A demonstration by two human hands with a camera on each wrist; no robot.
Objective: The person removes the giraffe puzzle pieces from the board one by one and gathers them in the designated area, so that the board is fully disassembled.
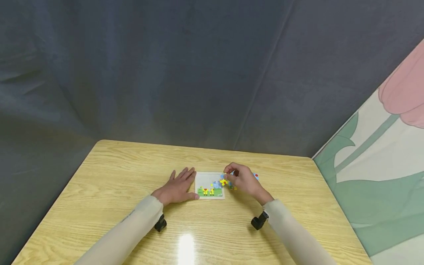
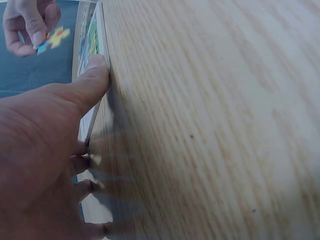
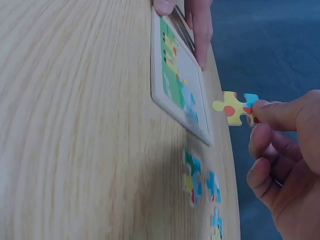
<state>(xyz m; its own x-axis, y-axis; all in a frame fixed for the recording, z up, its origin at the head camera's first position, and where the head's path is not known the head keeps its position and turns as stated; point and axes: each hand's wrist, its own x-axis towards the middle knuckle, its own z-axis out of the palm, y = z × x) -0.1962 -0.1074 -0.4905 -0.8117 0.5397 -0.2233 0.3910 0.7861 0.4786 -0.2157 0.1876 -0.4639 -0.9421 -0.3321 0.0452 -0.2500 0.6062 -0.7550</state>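
Observation:
A shallow white puzzle tray (image 1: 203, 179) lies on the table, with joined pieces of a green and yellow picture (image 1: 206, 192) along its near side. My left hand (image 1: 179, 188) is spread beside the tray's left edge, its thumb resting on the near left corner. Between thumb and fingers, my right hand (image 1: 244, 180) pinches a yellow puzzle piece (image 3: 232, 109) with red spots and a blue corner. That piece is raised over the tray's right side. Loose puzzle pieces (image 3: 192, 178) lie just right of the tray, partly hidden by the right hand in the head view.
The wooden table (image 1: 132, 169) has its far edge against a dark grey curtain (image 1: 172, 73). To the right hangs a flower-patterned cloth (image 1: 371, 184). Each wrist carries a small black camera (image 1: 259, 221).

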